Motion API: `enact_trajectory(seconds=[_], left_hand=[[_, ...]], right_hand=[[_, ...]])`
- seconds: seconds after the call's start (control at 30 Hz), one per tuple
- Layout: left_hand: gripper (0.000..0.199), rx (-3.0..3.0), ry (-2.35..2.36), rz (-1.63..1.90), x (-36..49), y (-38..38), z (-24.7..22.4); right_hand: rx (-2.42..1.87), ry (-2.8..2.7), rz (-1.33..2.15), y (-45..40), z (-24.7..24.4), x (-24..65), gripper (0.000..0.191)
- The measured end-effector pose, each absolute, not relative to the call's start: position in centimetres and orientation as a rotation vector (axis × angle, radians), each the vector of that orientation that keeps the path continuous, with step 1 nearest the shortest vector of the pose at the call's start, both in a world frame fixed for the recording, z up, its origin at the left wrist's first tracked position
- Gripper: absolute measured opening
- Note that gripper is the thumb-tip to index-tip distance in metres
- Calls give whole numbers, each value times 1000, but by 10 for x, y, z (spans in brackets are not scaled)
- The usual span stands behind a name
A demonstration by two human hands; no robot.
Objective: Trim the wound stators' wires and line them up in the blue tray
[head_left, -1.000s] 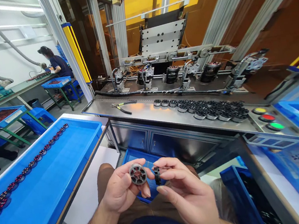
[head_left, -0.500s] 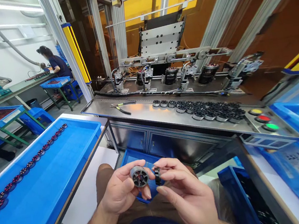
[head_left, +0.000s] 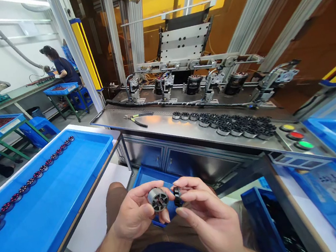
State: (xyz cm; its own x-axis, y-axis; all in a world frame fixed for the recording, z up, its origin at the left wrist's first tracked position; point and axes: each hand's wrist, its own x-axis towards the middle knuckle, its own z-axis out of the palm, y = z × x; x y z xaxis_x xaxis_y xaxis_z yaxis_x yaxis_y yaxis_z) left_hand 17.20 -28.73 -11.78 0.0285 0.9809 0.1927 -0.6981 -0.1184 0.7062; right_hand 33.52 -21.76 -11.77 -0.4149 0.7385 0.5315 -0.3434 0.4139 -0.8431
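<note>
My left hand (head_left: 136,214) is closed round a grey metal motor stator core (head_left: 159,200), its slotted face turned toward me. My right hand (head_left: 211,211) pinches a thin black slotted ring (head_left: 177,196) between thumb and fingers, seen edge-on. The ring is beside the core, with a narrow gap between them, above my lap. On the steel bench in front lies a group of similar black-and-grey cores (head_left: 236,124). A pair of pliers (head_left: 139,119) rests to their left.
A long blue tray (head_left: 70,189) on my left holds a row of wound cores (head_left: 37,174). Behind the bench stands a winding machine (head_left: 193,82). Buttons (head_left: 297,135) sit at the bench's right end. A blue bin (head_left: 258,213) of dark parts is low right. A co-worker (head_left: 64,69) works far left.
My view has shifted slightly. The core in my left hand has turned a little, showing more of its side. Both hands keep their grip.
</note>
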Motion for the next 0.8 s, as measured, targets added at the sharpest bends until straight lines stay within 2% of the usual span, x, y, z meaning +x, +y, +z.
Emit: enact_trajectory(seconds=[0.8], left_hand=[[38, 721, 488, 1535, 173, -282, -121]], right_hand=[[-380, -1536, 1309, -213, -121, 332, 23]])
